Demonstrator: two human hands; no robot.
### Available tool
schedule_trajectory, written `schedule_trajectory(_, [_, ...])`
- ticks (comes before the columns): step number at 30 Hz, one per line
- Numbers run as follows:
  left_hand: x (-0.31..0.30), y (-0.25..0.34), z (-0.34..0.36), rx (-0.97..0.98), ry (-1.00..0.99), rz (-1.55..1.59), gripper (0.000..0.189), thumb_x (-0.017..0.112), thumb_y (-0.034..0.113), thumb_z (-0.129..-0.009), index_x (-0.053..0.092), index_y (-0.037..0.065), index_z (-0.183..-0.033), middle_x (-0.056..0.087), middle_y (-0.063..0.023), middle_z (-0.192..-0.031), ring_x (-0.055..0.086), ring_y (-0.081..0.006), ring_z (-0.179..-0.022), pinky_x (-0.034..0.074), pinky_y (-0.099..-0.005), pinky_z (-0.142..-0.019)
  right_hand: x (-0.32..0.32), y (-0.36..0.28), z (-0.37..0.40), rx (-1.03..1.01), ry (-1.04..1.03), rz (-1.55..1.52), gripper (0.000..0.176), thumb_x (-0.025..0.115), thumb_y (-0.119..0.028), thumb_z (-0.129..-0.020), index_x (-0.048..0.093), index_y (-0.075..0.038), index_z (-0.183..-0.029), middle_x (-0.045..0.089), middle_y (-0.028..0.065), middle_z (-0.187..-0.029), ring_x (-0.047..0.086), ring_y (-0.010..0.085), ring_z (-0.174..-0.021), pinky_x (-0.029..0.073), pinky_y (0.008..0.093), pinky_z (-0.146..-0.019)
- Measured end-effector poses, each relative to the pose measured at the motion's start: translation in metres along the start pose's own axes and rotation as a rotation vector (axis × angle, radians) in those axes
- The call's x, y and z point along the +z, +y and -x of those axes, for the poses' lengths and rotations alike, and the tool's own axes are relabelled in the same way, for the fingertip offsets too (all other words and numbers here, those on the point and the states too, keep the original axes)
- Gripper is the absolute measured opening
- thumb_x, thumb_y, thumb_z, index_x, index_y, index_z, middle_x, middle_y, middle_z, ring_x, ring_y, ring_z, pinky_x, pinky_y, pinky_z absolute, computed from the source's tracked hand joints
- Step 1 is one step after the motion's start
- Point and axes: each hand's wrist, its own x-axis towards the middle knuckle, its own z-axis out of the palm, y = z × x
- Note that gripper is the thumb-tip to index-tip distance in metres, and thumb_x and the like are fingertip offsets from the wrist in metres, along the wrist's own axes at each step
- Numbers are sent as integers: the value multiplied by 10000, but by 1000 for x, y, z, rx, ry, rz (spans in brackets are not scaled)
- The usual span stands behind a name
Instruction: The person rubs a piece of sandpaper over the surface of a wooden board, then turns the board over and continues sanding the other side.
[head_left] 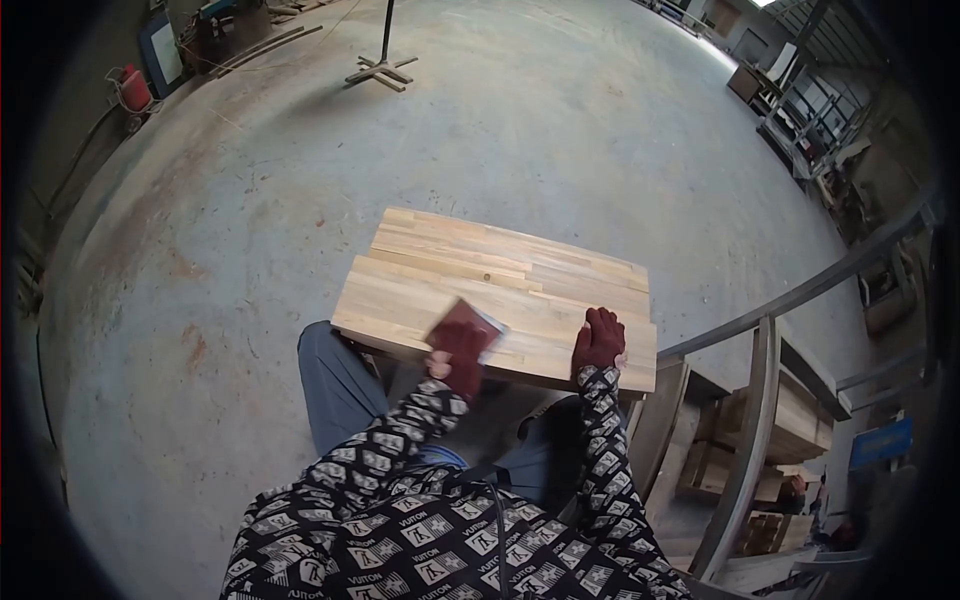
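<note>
A pale wooden panel (420, 295) of glued strips lies across the front of my knees, with a second similar panel (450, 232) just beyond it. My left hand (460, 355), in a dark red glove, presses a reddish-brown sheet of sandpaper (452, 312) on the near panel. Motion blurs the sheet and part of the hand. My right hand (600, 342), gloved alike, rests palm down near the panel's right end, fingers stretched forward and holding nothing. Whatever supports the panels is mostly hidden beneath them.
On my right stands a metal frame rack (745, 440) with wooden pieces (785, 425) stacked inside. A post on a crossed foot (381, 73) stands farther out on the concrete floor (520, 130). A red cylinder (134, 88) is by the left wall.
</note>
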Motion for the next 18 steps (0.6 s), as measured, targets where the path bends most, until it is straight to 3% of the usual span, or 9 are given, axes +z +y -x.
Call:
schedule_trajectory(4, [-37,-62,4,-217,-34,-303,373,696,153,-710,554,74,-1045,557,-137,-1065,539,-352,-1036,421,-514,-921,-10,-7,-4,40,-57,-6,205,586,-72,-836,618,-40,-1035,616,157,-998,575,379,-981,445,468,-856])
schedule_trajectory(6, [-49,-62,-3,-195,-37,-304,435,715,150,-677,547,71,-1070,550,-137,-1085,532,-343,-1021,417,-504,-909,-6,-4,-3,20,-13,-18,198,588,-71,-837,618,-38,-1029,616,158,-993,577,378,-975,444,470,-850])
schedule_trajectory(9, [-23,-40,-14,-302,-55,-369,392,666,187,-726,544,58,-1075,527,-153,-1097,522,-353,-1022,411,-502,-894,-6,-3,-1,58,-61,1,237,599,-61,-827,626,-27,-1060,641,184,-1095,580,396,-1054,444,501,-895])
schedule_trajectory(12, [34,8,-15,-204,68,-187,290,602,178,-785,596,74,-1055,559,-170,-1036,541,-364,-1025,409,-532,-970,-6,-6,-2,16,0,-11,218,591,-52,-834,629,-24,-1047,630,170,-1005,585,391,-995,447,476,-870])
schedule_trajectory(15, [41,66,-11,-28,74,19,239,588,194,-799,587,66,-1001,581,-144,-1022,557,-343,-1007,439,-512,-903,-8,-8,-2,20,-42,-20,232,593,-51,-823,628,-19,-1051,631,173,-1010,586,390,-1000,449,479,-880])
schedule_trajectory(18, [46,71,0,53,78,177,248,613,170,-773,583,59,-993,573,-146,-1009,561,-356,-999,443,-508,-889,-7,-8,-4,33,-82,-2,235,591,-53,-823,627,-19,-1054,631,175,-1016,584,390,-1005,449,478,-884])
